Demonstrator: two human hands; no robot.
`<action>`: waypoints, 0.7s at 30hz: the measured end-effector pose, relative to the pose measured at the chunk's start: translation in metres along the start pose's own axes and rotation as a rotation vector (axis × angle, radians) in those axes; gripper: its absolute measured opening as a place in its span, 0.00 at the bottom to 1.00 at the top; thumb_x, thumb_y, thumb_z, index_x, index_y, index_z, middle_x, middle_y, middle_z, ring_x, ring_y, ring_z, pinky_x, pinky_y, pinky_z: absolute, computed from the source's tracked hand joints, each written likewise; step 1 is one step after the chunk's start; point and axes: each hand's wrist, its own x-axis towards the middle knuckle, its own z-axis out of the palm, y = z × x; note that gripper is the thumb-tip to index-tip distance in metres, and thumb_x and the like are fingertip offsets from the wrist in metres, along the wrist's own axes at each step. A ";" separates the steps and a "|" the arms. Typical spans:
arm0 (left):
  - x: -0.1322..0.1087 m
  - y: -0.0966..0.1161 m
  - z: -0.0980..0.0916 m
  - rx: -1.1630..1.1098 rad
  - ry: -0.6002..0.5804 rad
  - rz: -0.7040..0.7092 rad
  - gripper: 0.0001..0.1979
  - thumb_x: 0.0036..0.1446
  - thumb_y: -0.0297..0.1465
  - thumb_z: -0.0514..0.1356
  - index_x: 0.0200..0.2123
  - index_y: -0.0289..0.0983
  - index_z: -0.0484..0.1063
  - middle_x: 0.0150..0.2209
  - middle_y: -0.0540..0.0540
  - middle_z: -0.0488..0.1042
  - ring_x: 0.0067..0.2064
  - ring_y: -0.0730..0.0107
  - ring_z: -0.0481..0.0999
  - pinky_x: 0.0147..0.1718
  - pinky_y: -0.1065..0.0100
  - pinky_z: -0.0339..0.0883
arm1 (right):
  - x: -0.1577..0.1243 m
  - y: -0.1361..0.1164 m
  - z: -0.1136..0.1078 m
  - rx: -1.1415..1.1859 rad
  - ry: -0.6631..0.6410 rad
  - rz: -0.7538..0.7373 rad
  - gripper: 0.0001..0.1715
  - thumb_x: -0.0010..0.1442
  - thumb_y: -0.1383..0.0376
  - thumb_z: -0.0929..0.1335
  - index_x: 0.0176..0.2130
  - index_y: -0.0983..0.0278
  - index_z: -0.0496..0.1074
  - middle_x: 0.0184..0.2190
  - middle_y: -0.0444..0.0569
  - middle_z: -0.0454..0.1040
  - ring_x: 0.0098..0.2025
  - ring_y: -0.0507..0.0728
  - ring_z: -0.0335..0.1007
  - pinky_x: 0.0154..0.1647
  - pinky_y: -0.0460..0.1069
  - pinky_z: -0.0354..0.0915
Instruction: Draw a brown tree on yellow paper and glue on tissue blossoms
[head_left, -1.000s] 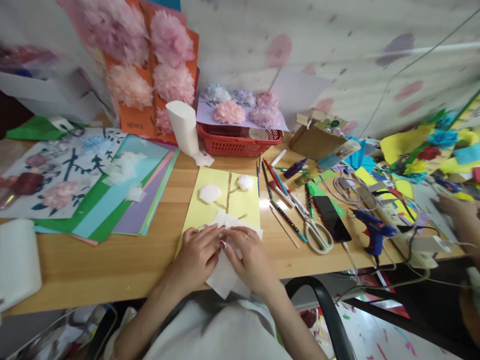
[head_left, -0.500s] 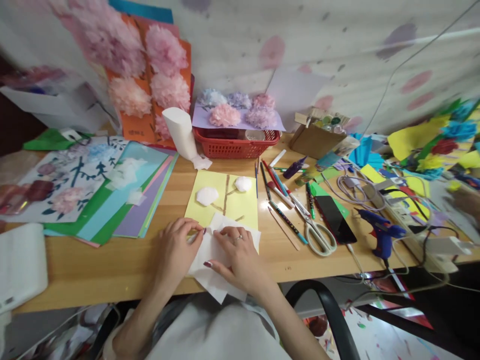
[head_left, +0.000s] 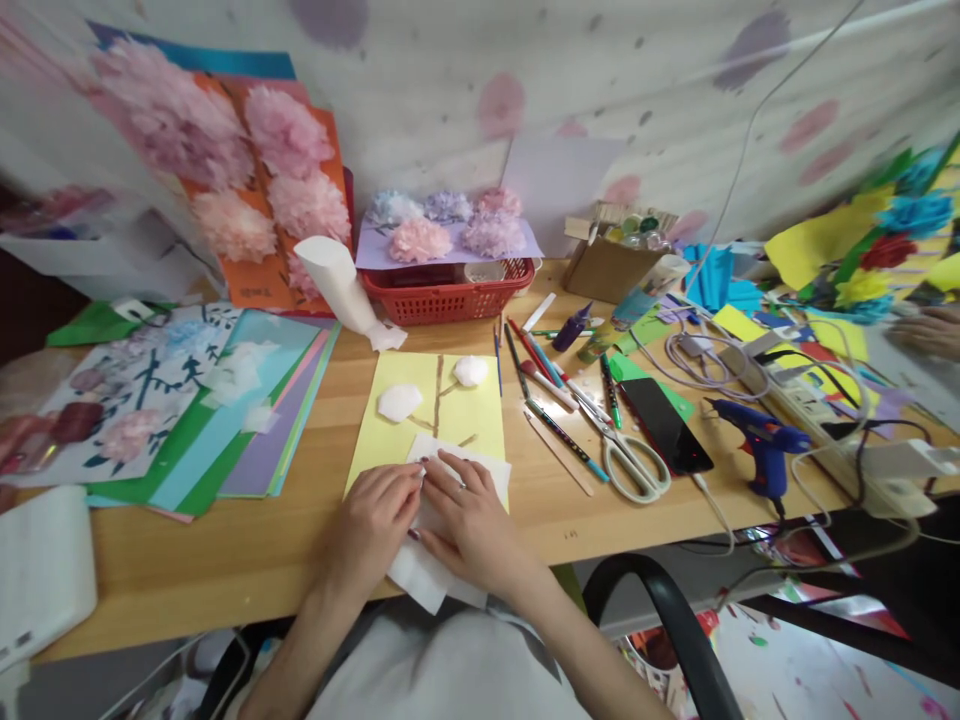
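Observation:
White tissue paper (head_left: 427, 575) lies over the lower part of a yellow sheet (head_left: 367, 445) at the table's front. My left hand (head_left: 380, 510) has its fingers closed in a pinch on the tissue's left part. Against it, my right hand (head_left: 472, 520) rests on the same tissue, fingers stretched out and a ring on one of them. Above the hands, the yellow sheet bears a brown drawn stem (head_left: 439, 395) with side branches. Two white paper pieces sit on it, a larger one (head_left: 400, 402) on the left and a smaller one (head_left: 471, 371) on the right.
Scissors (head_left: 634, 470), several pens, a black phone (head_left: 667, 425) and a blue glue gun (head_left: 765, 445) lie to the right. Coloured paper (head_left: 247, 450) is stacked left. Behind stand a white paper roll (head_left: 334, 285) and a red basket (head_left: 450, 300). Another person's hand (head_left: 934, 330) shows far right.
My left hand has moved in against my right, its fingers closing more over the tissue. The camera view has shifted slightly. The white pieces stay in place on the yellow sheet.

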 end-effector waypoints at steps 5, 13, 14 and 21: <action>-0.003 -0.003 -0.003 0.019 -0.102 0.036 0.09 0.61 0.21 0.53 0.36 0.37 0.73 0.41 0.44 0.80 0.44 0.64 0.78 0.44 0.59 0.70 | -0.005 -0.002 -0.011 0.127 0.094 0.076 0.18 0.65 0.63 0.65 0.54 0.64 0.69 0.54 0.53 0.74 0.59 0.60 0.63 0.60 0.59 0.60; -0.004 -0.006 -0.011 -0.034 -0.143 0.025 0.08 0.58 0.23 0.56 0.36 0.38 0.74 0.40 0.45 0.81 0.45 0.60 0.77 0.44 0.57 0.69 | 0.012 -0.012 -0.010 0.106 0.084 0.154 0.16 0.69 0.66 0.59 0.51 0.63 0.72 0.47 0.51 0.76 0.49 0.60 0.67 0.52 0.57 0.65; -0.004 -0.007 -0.012 -0.037 -0.146 0.015 0.08 0.58 0.23 0.56 0.36 0.38 0.74 0.40 0.45 0.81 0.45 0.60 0.77 0.44 0.57 0.69 | 0.014 -0.012 -0.009 0.068 0.061 0.132 0.17 0.68 0.65 0.60 0.52 0.64 0.71 0.49 0.53 0.75 0.50 0.61 0.65 0.53 0.58 0.64; -0.023 -0.017 -0.021 -0.100 -0.123 -0.050 0.15 0.60 0.24 0.54 0.49 0.38 0.71 0.48 0.44 0.78 0.49 0.62 0.76 0.47 0.59 0.68 | 0.012 -0.009 -0.002 -0.135 -0.049 0.084 0.22 0.68 0.61 0.62 0.58 0.67 0.67 0.58 0.56 0.69 0.53 0.64 0.61 0.53 0.61 0.64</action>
